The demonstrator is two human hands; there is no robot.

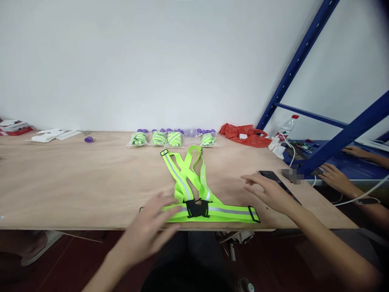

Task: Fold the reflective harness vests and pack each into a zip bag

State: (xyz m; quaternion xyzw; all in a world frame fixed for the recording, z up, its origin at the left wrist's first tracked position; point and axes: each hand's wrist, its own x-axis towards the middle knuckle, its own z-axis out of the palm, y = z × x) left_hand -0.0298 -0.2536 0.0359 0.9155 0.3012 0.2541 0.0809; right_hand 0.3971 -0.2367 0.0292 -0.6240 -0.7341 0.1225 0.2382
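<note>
A neon-green reflective vest (229,211) made of elastic straps lies spread on the table, its waist strap along the front edge. Grey reflective stripes run down the straps, and a black buckle (197,208) sits at the middle of the waist. My left hand (152,225), fingers apart and slightly blurred, is over the left end of the waist strap and hides part of it; whether it touches cannot be made out. Off to the right of the vest, my right hand (267,190) hovers with fingers stretched out and holds nothing, beside a black phone (278,181).
Several clear bags with folded green vests (174,139) line the wall side. A red plastic bag (243,136), a bottle (287,126) and a blue metal frame (291,65) stand right. Another person's hands (337,178) are beyond the frame. White papers (50,135) lie left.
</note>
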